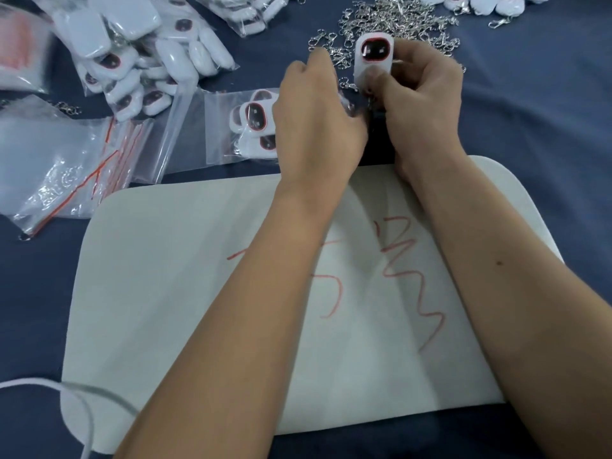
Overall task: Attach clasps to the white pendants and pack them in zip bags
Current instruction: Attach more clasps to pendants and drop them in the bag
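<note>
My right hand (427, 91) pinched a white pendant (373, 58) upright above the counter (530, 111), just in front of the pile of metal clasps (397, 18). My left hand (318, 117) curled beside it at the pendant's lower end; whether it held a clasp I could not tell. An open zip bag (238, 127) of pendants lay just left.

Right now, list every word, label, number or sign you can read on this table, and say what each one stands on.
No text can be read as words.
White mat: red handwritten strokes, partly hidden by the forearms; not legible.
Held white pendant in the right hand: dark red-rimmed face with two pale marks, no lettering.
Zip bags: red seal lines only, no print.
Left hand: nothing readable by it.
</note>
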A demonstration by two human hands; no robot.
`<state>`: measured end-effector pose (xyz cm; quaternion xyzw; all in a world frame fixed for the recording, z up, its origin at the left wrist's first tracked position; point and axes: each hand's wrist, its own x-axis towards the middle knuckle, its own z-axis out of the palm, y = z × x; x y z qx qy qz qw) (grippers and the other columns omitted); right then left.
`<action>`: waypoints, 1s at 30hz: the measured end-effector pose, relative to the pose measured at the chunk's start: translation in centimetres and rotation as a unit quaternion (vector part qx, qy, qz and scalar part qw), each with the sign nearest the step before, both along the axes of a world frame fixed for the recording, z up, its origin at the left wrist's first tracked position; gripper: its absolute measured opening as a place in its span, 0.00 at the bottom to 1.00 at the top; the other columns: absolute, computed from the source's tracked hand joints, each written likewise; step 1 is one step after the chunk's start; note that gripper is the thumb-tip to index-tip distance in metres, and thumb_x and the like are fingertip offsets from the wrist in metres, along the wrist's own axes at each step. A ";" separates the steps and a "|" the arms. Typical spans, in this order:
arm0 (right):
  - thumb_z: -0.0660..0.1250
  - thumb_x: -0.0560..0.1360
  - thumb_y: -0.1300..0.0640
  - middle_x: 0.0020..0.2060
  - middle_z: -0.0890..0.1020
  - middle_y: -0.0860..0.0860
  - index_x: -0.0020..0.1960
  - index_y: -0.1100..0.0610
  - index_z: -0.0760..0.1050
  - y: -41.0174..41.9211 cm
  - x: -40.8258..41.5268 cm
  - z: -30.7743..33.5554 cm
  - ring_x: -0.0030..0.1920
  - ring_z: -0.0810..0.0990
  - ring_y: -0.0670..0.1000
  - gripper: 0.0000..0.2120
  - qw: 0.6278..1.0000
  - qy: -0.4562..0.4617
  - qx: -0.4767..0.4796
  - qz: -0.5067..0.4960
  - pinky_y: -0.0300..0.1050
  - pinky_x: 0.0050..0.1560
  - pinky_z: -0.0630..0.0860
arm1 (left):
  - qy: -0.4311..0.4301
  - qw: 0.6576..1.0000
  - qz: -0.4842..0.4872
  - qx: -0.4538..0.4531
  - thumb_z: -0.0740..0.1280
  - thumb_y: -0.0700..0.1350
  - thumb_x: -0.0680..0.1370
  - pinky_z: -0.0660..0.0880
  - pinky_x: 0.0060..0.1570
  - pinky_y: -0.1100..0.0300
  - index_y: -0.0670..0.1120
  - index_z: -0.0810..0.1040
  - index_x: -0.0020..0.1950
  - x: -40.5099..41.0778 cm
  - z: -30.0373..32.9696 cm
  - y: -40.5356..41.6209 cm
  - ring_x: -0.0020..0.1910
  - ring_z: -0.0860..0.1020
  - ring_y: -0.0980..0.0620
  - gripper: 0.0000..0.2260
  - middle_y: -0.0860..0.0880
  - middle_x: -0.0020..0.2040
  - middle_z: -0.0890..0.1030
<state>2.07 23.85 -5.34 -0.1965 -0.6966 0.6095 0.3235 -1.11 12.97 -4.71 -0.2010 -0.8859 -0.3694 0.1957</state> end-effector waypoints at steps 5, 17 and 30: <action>0.68 0.81 0.62 0.35 0.82 0.53 0.59 0.64 0.78 0.1 0.1 0.1 0.32 0.77 0.48 0.09 0.996 0.040 -0.074 -0.032 0.43 0.34 0.74 | 0.029 0.998 -0.011 -0.057 0.63 0.33 0.72 0.58 0.40 0.59 0.44 0.75 0.56 1.3 0.1 0.5 0.50 0.76 0.43 0.15 0.46 0.52 0.77; 0.63 0.81 0.68 0.43 0.80 0.56 0.58 0.63 0.76 0.7 0.1 0.9 0.40 0.77 0.50 0.07 0.980 0.058 -0.160 -0.099 0.45 0.44 0.76 | 0.071 0.979 -0.172 -0.089 0.62 0.34 0.75 0.61 0.40 0.55 0.43 0.77 0.54 2.7 0.6 2.2 0.50 0.78 0.40 0.12 0.46 0.52 0.81; 0.65 0.78 0.64 0.33 0.80 0.52 0.50 0.62 0.83 0.9 -0.5 -0.1 0.31 0.75 0.47 0.08 0.990 0.005 -0.082 -0.115 0.41 0.32 0.72 | 0.006 0.999 0.037 -0.034 0.66 0.41 0.74 0.60 0.36 0.57 0.45 0.76 0.50 0.5 0.1 0.0 0.42 0.77 0.47 0.06 0.49 0.44 0.80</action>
